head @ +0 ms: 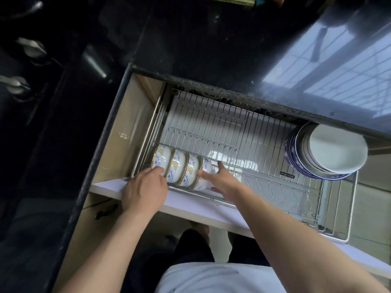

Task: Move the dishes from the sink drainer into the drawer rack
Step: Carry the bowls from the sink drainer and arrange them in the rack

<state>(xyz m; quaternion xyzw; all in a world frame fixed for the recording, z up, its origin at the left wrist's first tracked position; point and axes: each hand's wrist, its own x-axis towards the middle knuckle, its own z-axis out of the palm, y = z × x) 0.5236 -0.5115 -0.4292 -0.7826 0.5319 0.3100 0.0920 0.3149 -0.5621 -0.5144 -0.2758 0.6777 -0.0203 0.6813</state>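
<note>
The fingers of the left hand (146, 192) curl over the leftmost bowl in a row of four blue-and-gold patterned bowls (182, 169), which stand on their edges at the front left corner of the drawer rack (222, 127). The right hand (220, 178) is spread, with straight fingers; its thumb side touches the rightmost bowl of the row, and it grips nothing. At the far right end of the drawer rack a stack of blue-rimmed white bowls (325, 153) leans on its side, well apart from the row. Above the rack lies the dark countertop (211, 49).
</note>
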